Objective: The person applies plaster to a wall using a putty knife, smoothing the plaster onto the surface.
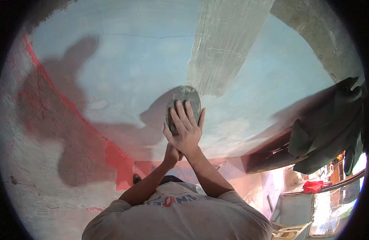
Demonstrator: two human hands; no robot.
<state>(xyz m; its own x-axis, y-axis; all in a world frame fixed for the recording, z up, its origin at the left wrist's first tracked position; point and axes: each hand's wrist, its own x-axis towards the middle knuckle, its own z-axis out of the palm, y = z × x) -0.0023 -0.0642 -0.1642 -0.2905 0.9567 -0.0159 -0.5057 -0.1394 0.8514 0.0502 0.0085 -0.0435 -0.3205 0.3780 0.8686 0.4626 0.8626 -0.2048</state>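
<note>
A grey, round-ended trowel (pixel 176 96) stands upright in front of the pale blue wall (pixel 124 68), its blade flat or nearly flat to the surface. My right hand (pixel 187 130) lies on the blade with fingers spread and the thumb out to the left. Just below, my left hand (pixel 171 155) is closed at the trowel's lower end; its grip is partly covered by my right wrist, and the handle is mostly hidden. Above the trowel, a broad grey band of plaster (pixel 226 44) runs up the blue wall.
A red-edged, bare grey wall (pixel 44 168) lies on the left. Dark cloth (pixel 332 128) hangs at the right over a dark ledge. Below it are a red cloth (pixel 313 186), a pale chair (pixel 290 232) and a bright opening. Shadows fall across the wall at left.
</note>
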